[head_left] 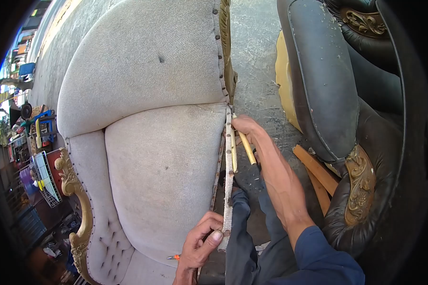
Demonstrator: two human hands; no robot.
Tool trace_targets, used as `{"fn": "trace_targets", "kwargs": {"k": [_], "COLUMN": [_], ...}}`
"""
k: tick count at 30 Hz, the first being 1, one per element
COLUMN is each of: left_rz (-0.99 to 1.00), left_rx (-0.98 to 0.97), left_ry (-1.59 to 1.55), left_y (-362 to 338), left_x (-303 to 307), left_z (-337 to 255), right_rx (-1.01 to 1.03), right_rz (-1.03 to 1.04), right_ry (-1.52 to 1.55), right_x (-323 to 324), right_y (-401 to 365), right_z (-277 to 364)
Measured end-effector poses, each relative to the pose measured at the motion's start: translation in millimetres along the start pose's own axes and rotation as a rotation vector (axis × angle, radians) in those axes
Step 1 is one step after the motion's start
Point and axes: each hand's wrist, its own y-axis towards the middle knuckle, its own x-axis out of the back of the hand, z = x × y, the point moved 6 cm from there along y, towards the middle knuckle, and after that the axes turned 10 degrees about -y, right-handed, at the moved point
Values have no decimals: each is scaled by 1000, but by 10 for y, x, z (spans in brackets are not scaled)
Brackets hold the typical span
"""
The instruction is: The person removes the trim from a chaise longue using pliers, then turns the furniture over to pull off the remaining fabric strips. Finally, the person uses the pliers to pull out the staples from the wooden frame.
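Observation:
A light grey upholstered sofa (142,156) fills the left and middle, with a narrow studded fabric strip (228,190) running down its near edge. My right hand (245,124) is closed round a pair of yellow-handled pliers (246,149) at the strip's upper end. Their two handles point down towards me; the jaws are mostly hidden by the strip and fingers. Lower down, my left hand (202,244) pinches the strip's bottom end between thumb and fingers. A small tool with an orange part and a metal tip (173,257) sticks out from the left hand.
A dark leather armchair (318,71) with carved wooden panels stands at the right. Wooden boards (316,171) lie on the concrete floor (254,57) beside it. Carved gold trim (83,209) edges the sofa's left side. Shelves and assorted goods (40,175) stand beyond.

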Motion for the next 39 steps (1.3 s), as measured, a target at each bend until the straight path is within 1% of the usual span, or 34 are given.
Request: {"fn": "trace_targets", "kwargs": {"k": [1, 2, 3, 5, 6, 7, 9, 10, 11, 12, 13, 14, 16, 20, 23, 25, 26, 29, 30, 31, 33, 34, 35, 37, 38, 39], "left_rz": [-5, -6, -3, 28, 54, 55, 79, 77, 28, -22, -24, -9, 8, 30, 49, 66, 69, 81, 91, 93, 106, 104, 124, 149, 143, 135], "left_rx": [-2, -1, -2, 5, 16, 17, 44, 48, 88, 127, 127, 111, 95, 132, 107, 70, 74, 62, 30, 19, 46, 42, 13, -21, -13, -5], "left_ry": [4, 22, 37, 29, 27, 24, 35, 31, 11, -8, -13, 8, 25, 6, 13, 28, 62, 110, 131, 132, 117, 117, 125, 124, 140, 162], "left_y": [-9, -16, -5, -42, -50, -55, -100, -98, -121, -146, -153, -150, -127, -148, -195, -171, -173, -211, -173, -141, -89, -57, -40, -38, -53, -69], "left_x": [14, 17, 19, 117, 150, 176, 200, 207, 218, 239, 252, 257, 253, 215, 157, 146, 134, 131, 142, 122, 47, 46, 39, 36, 55, 77], "left_z": [-32, -62, -76, -27, 2, 37, 118, 154, 210, 262, 285, 302, 357, 467, 421, 329, 300, 256, 225, 162, 9, -32, -84, -118, -101, -75], "right_rx": [-21, -36, -33, -35, 3, 1, 134, 126, 116, 266, 425, 426, 593, 608, 584, 415, 423, 268, 142, 153, 15, -30, -32, -9, 31, 38], "right_rz": [16, -38, -41, -118, -175, -176, -397, -412, -406, -508, -611, -612, -594, -609, -632, -667, -665, -311, -275, -279, -78, -92, -92, -161, -217, -219], "right_ry": [-33, 2, -1, -87, -178, -179, -271, -222, -228, -327, -424, -430, -355, -451, -452, -470, -473, -356, -347, -350, -192, -86, -85, -252, -288, -289], "right_x": [16, 28, 33, 109, 102, 51, 13, -31, -48, -17, 11, 51, 95, 163, 76, -29, -13, 12, 49, 105, 96, 87, 72, 122, 129, 110], "right_y": [-21, -111, -82, -30, -128, -80, -24, -44, 52, 191, 210, 278, 267, 308, 210, 121, 119, 239, -76, -209, -291, -153, -52, -3, -16, -7], "right_z": [64, 108, 94, 31, 52, -11, -87, -112, -228, -298, -260, -318, -293, -256, -288, -319, -243, -168, 64, 231, 332, 284, 211, 180, 131, 84]}}
